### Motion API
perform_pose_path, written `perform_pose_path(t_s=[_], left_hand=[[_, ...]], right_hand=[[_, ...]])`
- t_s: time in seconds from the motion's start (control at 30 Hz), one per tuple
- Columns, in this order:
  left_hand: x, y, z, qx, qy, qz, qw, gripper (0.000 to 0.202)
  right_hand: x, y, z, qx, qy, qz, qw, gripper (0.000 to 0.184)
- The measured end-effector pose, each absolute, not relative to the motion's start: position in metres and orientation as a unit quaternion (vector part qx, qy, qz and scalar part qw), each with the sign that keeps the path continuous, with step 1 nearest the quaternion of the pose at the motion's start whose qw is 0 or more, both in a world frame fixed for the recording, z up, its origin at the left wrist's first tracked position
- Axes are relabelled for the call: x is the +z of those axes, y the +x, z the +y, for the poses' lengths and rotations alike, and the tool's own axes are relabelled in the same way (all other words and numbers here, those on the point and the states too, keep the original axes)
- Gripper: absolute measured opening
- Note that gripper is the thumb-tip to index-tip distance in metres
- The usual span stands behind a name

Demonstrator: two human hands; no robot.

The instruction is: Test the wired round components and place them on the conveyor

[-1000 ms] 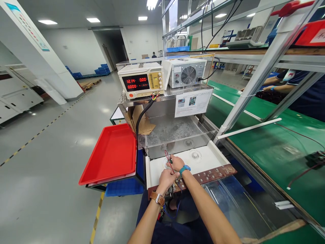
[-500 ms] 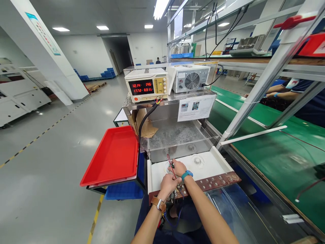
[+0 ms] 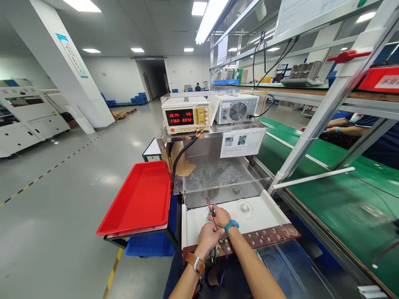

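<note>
The person's two hands are close together at the near edge of a white tray (image 3: 264,211). The right hand (image 3: 220,216) reaches onto the tray and pinches a small dark part (image 3: 212,213) between its fingertips. A thin red wire (image 3: 209,207) loops up from that part. The right wrist has a blue band (image 3: 231,225). The left hand (image 3: 208,237) is curled, just beside the right hand, with its fingers down on a brown strip (image 3: 268,235) full of little holes. Whether it grips anything cannot be told. The left wrist has a brown watch (image 3: 195,262).

Behind the tray is a clear box (image 3: 218,172). On top of it sits a power box (image 3: 186,115) with red numbers and a grey box (image 3: 237,108) with a fan. A red tray (image 3: 137,199) is to the left. A green belt (image 3: 327,182) runs along the right, where another person's arms (image 3: 343,122) rest.
</note>
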State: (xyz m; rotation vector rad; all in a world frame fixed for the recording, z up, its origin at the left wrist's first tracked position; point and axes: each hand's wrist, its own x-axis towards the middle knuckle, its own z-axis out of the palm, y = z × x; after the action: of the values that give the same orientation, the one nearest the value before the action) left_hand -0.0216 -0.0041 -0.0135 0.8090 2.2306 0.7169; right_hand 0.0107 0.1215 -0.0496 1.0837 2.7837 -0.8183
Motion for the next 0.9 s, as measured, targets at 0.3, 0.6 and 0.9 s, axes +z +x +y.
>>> perform_pose_path(t_s=[0.3, 0.6, 0.9], left_hand=[[-0.025, -0.024, -0.004, 0.345, 0.301, 0.84, 0.291, 0.035], [-0.05, -0.03, -0.001, 0.434, 0.307, 0.804, 0.268, 0.053], [-0.043, -0.036, 0.006, 0.509, 0.305, 0.747, 0.3, 0.08]], right_hand=[[-0.043, 0.016, 0.12, -0.308, 0.404, 0.848, -0.146, 0.023], [-0.033, 0.02, 0.119, -0.324, 0.454, 0.789, -0.257, 0.018], [-0.008, 0.085, 0.133, -0.351, 0.497, 0.686, -0.398, 0.022]])
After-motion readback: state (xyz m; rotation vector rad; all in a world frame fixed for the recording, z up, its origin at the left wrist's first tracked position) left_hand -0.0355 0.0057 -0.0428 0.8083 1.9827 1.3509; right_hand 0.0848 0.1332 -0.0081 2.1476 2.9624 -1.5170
